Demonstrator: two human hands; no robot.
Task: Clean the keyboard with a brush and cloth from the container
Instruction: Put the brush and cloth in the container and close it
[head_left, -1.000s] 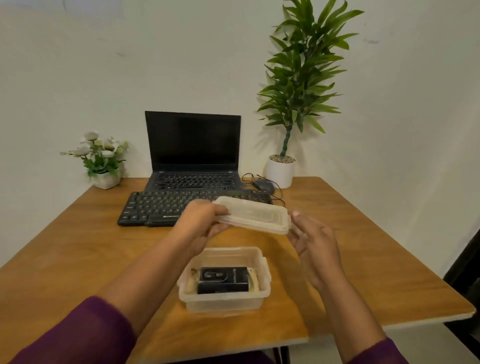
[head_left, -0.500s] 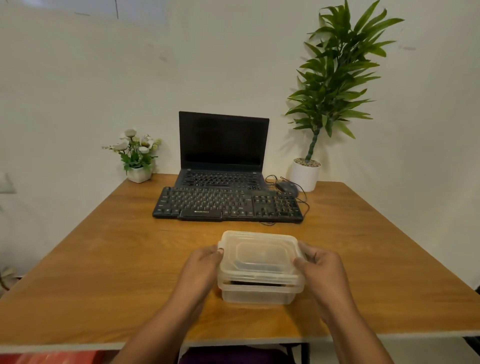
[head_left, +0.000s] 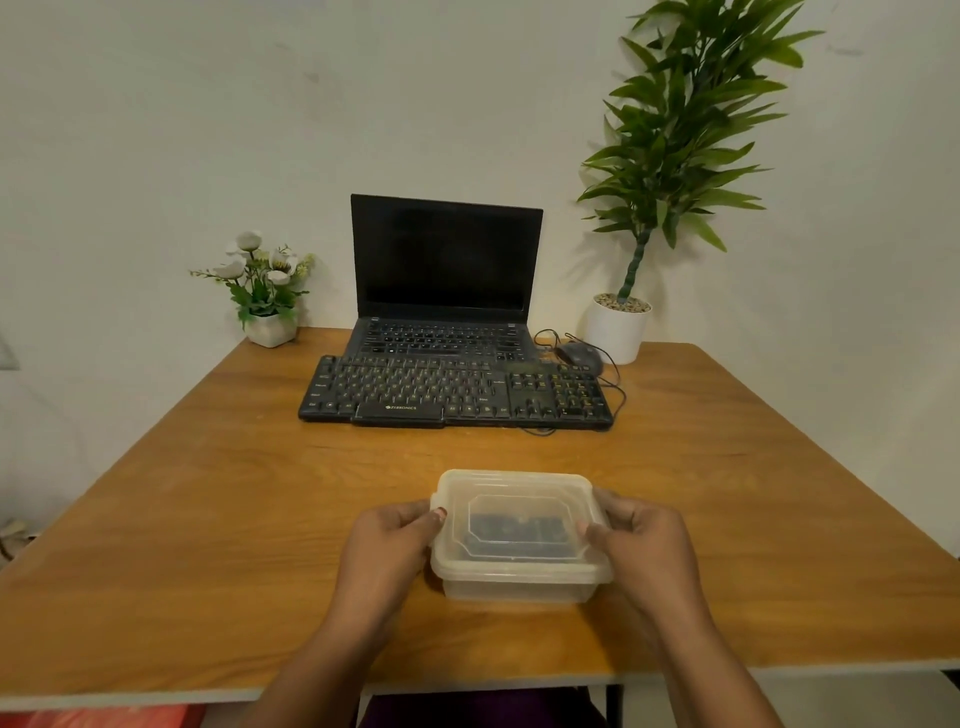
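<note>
Head view showed the translucent rectangular plastic container (head_left: 519, 540), lid on, resting on the wooden counter (head_left: 208, 519) near its front edge. Left hand (head_left: 387, 551) and right hand (head_left: 644, 545) clasped its sides; the black keyboard (head_left: 452, 395) lay well behind.

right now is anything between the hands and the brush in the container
Yes: the lid sits on the container, covering a dark item inside. The left hand and right hand grip its sides.
</note>
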